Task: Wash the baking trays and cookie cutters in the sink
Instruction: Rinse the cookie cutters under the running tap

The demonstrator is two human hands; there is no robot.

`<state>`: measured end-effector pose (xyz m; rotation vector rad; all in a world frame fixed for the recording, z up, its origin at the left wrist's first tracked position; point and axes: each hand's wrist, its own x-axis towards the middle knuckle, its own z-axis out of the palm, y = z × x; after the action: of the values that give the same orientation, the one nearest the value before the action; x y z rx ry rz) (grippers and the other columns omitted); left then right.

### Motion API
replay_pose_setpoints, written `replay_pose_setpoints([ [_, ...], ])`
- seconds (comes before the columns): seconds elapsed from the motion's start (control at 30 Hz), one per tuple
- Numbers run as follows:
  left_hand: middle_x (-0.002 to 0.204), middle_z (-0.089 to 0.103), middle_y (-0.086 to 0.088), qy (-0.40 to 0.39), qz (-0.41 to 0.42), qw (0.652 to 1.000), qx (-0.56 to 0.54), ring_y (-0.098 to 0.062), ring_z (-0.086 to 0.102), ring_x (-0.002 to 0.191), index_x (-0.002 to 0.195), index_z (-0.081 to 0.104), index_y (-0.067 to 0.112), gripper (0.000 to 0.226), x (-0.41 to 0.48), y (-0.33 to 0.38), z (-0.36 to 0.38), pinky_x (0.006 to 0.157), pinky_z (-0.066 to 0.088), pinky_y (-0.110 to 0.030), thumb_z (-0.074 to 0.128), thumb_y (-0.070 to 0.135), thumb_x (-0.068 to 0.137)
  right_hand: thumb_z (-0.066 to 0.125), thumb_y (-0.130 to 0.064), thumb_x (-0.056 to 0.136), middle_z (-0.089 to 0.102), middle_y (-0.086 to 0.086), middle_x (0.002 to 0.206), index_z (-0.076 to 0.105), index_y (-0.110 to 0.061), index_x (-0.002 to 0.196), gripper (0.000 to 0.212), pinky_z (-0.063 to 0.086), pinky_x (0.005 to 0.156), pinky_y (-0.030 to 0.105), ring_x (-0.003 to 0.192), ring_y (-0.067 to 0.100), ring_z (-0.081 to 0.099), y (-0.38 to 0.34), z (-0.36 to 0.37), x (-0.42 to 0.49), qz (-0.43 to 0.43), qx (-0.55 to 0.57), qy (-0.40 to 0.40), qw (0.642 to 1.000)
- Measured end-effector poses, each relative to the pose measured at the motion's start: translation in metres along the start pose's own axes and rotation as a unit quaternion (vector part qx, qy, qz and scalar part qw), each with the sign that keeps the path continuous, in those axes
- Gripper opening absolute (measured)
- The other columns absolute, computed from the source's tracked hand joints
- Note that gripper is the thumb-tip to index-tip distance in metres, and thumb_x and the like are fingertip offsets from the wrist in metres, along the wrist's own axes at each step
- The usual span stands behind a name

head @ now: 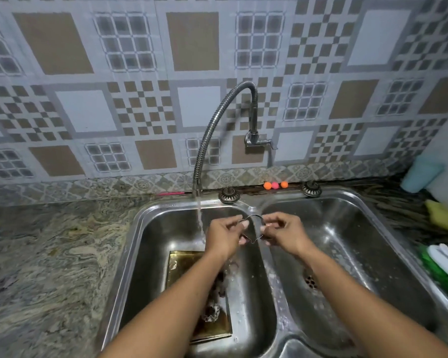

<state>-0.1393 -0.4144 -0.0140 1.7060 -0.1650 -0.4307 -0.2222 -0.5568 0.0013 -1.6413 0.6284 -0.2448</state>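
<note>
I have the left hand point(225, 237) and right hand point(282, 232) pinching a thin silvery metal cookie cutter point(255, 216) above the stainless double sink point(150, 254). It's light, bendy and probably slippery, so grip opposite edges.

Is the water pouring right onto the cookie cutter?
No, the water falls by the left hand; the cookie cutter sits further right, toward the right hand.

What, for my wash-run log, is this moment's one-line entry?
phase: rinse | left hand, right hand: both pinch cookie cutter over sink divider | faucet: running into left basin | baking tray: lying in left basin
</note>
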Motion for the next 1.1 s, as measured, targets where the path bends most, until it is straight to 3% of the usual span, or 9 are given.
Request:
replay_pose_setpoints([
  [0.1, 0.101, 0.075, -0.009, -0.028, -0.024, 0.999, 0.037, 0.005, 0.06, 0.053, 0.115, 0.073, 0.011, 0.028, -0.014, -0.02, 0.052, 0.053, 0.049, -0.01, 0.077, 0.012, 0.087, 0.067, 0.009, 0.087, 0.067, 0.011, 0.073, 0.068, -0.001, 0.098, 0.015, 0.056, 0.049, 0.024, 0.057, 0.017, 0.063, 0.027, -0.049, -0.006, 0.078, -0.004, -0.01, 0.997],
  [0.23, 0.086, 0.073, -0.001, -0.097, -0.081, 0.983, 0.13, -0.013, 0.066, 0.07, 0.112, 0.071, 0.016, 0.031, -0.028, -0.057, 0.116, 0.074, 0.06, -0.027, 0.081, 0.018, 0.082, 0.062, 0.011, 0.087, 0.065, 0.017, 0.068, 0.068, 0.0, 0.09, 0.013, 0.052, 0.047, 0.027, 0.055, 0.023, 0.058, 0.084, -0.108, -0.011, 0.172, -0.042, 0.005, 0.984],
  [0.4, 0.114, 0.071, -0.02, -0.218, -0.163, 0.937, 0.221, -0.022, 0.065, 0.087, 0.119, 0.065, 0.009, 0.034, -0.041, -0.092, 0.166, 0.079, 0.054, -0.033, 0.073, 0.019, 0.087, 0.056, 0.013, 0.089, 0.055, 0.018, 0.058, 0.057, -0.007, 0.074, 0.025, 0.044, 0.043, 0.032, 0.041, 0.024, 0.052, 0.168, -0.144, -0.008, 0.28, -0.105, -0.012, 0.954],
  [0.53, 0.125, 0.067, -0.016, -0.25, -0.19, 0.908, 0.276, -0.032, 0.066, 0.113, 0.134, 0.055, 0.012, 0.054, -0.049, -0.115, 0.183, 0.09, 0.055, -0.036, 0.074, 0.031, 0.087, 0.057, 0.005, 0.088, 0.066, 0.021, 0.074, 0.06, -0.008, 0.075, 0.019, 0.055, 0.058, 0.039, 0.06, 0.031, 0.066, 0.23, -0.143, -0.003, 0.319, -0.17, -0.06, 0.931],
  [0.6, 0.125, 0.068, -0.011, -0.248, -0.186, 0.905, 0.292, -0.023, 0.068, 0.106, 0.125, 0.057, 0.019, 0.04, -0.049, -0.122, 0.184, 0.087, 0.056, -0.03, 0.071, 0.031, 0.09, 0.064, -0.004, 0.085, 0.072, 0.018, 0.079, 0.063, -0.011, 0.071, 0.015, 0.061, 0.062, 0.04, 0.066, 0.029, 0.072, 0.245, -0.14, -0.001, 0.303, -0.232, -0.081, 0.921],
  [0.7, 0.118, 0.071, -0.004, -0.226, -0.2, 0.919, 0.253, -0.018, 0.071, 0.096, 0.129, 0.058, 0.012, 0.054, -0.044, -0.126, 0.182, 0.086, 0.056, -0.026, 0.074, 0.037, 0.085, 0.069, -0.012, 0.084, 0.068, 0.008, 0.076, 0.057, -0.016, 0.063, 0.025, 0.057, 0.065, 0.031, 0.07, 0.019, 0.067, 0.25, -0.136, 0.0, 0.262, -0.34, -0.117, 0.896],
  [0.83, 0.09, 0.068, -0.007, -0.183, -0.204, 0.947, 0.169, -0.018, 0.062, 0.068, 0.112, 0.066, 0.012, 0.026, -0.039, -0.102, 0.169, 0.067, 0.05, -0.029, 0.073, 0.023, 0.09, 0.072, -0.015, 0.084, 0.068, 0.014, 0.075, 0.063, -0.009, 0.073, 0.015, 0.053, 0.055, 0.031, 0.061, 0.023, 0.064, 0.225, -0.133, -0.001, 0.271, -0.374, -0.156, 0.873],
  [0.9, 0.081, 0.065, -0.006, -0.162, -0.201, 0.961, 0.101, -0.018, 0.061, 0.062, 0.095, 0.066, 0.013, 0.003, -0.039, -0.084, 0.157, 0.064, 0.051, -0.031, 0.068, 0.012, 0.092, 0.066, -0.015, 0.085, 0.07, 0.016, 0.084, 0.067, -0.007, 0.085, 0.008, 0.05, 0.054, 0.031, 0.065, 0.025, 0.063, 0.195, -0.133, 0.006, 0.235, -0.366, -0.115, 0.893],
  [1.1, 0.076, 0.069, -0.007, -0.018, -0.119, 0.99, 0.069, -0.024, 0.065, 0.066, 0.079, 0.072, 0.016, 0.014, -0.027, -0.051, 0.092, 0.073, 0.06, -0.042, 0.06, 0.01, 0.082, 0.061, -0.011, 0.083, 0.068, 0.006, 0.066, 0.067, -0.011, 0.067, 0.017, 0.048, 0.064, 0.027, 0.066, 0.025, 0.065, 0.088, -0.074, 0.035, 0.057, -0.183, 0.028, 0.981],
])
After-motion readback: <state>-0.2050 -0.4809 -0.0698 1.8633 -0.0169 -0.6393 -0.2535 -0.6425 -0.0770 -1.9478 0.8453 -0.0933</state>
